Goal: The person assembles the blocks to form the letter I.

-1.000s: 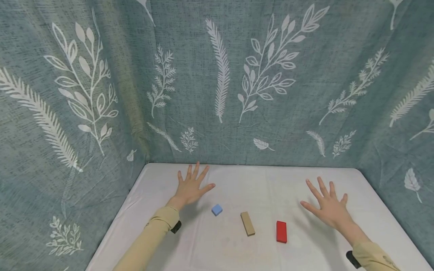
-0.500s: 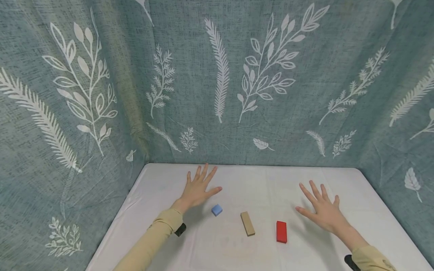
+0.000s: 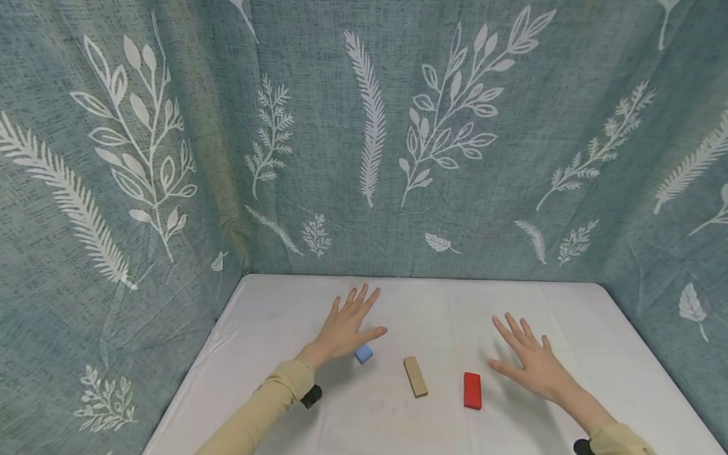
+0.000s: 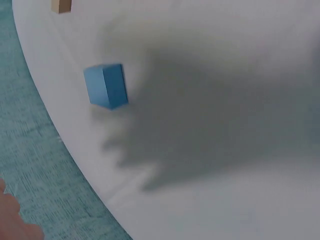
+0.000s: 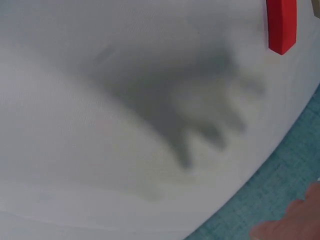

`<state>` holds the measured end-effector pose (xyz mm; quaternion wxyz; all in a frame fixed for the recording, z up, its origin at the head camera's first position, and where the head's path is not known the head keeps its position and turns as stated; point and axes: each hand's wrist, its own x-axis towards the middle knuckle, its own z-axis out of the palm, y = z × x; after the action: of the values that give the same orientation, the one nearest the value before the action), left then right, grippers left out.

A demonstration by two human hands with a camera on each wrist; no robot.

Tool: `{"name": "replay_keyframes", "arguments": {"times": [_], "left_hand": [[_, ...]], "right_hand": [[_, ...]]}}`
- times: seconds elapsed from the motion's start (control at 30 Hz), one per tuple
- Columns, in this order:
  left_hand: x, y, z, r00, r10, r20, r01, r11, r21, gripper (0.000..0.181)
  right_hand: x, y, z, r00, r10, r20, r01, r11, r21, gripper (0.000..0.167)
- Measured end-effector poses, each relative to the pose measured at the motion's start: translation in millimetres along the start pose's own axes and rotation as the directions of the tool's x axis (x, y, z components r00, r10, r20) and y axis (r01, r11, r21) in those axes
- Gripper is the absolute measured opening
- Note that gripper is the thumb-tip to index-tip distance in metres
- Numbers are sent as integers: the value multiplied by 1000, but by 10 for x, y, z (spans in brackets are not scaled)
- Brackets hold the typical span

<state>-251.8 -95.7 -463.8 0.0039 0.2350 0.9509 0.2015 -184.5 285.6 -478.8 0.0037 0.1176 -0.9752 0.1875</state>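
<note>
Drifting inward: over the last second the left hand (image 3: pixel 344 330) has slid toward 4 o'clock, the right hand (image 3: pixel 529 361) toward 8.
Left hand: fingers spread, holding nothing; raised above the table (image 3: pixel 432 316), its thumb side now partly covering the blue block from the head view.
Right hand: fingers spread, holding nothing, off the red block's 2 o'clock.
Blue block (image 3: pixel 364 355): at 10 o'clock from the wooden block (image 3: pixel 416 377), untouched.
Red block (image 3: pixel 472 390): just past 3 o'clock from the wooden one.
Blocks' progress: seemingly none; all three lie where they did, apart.
</note>
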Motion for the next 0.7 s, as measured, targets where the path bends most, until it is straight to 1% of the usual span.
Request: {"name": "replay_keyframes", "arguments": {"times": [0.13,0.23,0.37,0.53,0.7], "left_hand": [[-21,63,21,1000,12,13,-11,999,-50,82],[-30,99,36,999,27,17,-26,997,-71,82],[-33,141,56,999,42,26,-39,994,-98,82],[-37,195,95,998,49,50,-42,991,-129,83],[-52,250,127,996,64,59,-53,984,-170,84]], "right_hand": [[-25,-30,33,1000,-23,-2,23,999,35,82],[-47,-43,58,998,-53,-17,54,997,59,81],[-70,-62,80,998,-67,-16,69,993,95,81],[-81,-96,94,998,-63,20,60,988,140,83],[-87,-121,107,995,-41,86,25,982,185,87]]}}
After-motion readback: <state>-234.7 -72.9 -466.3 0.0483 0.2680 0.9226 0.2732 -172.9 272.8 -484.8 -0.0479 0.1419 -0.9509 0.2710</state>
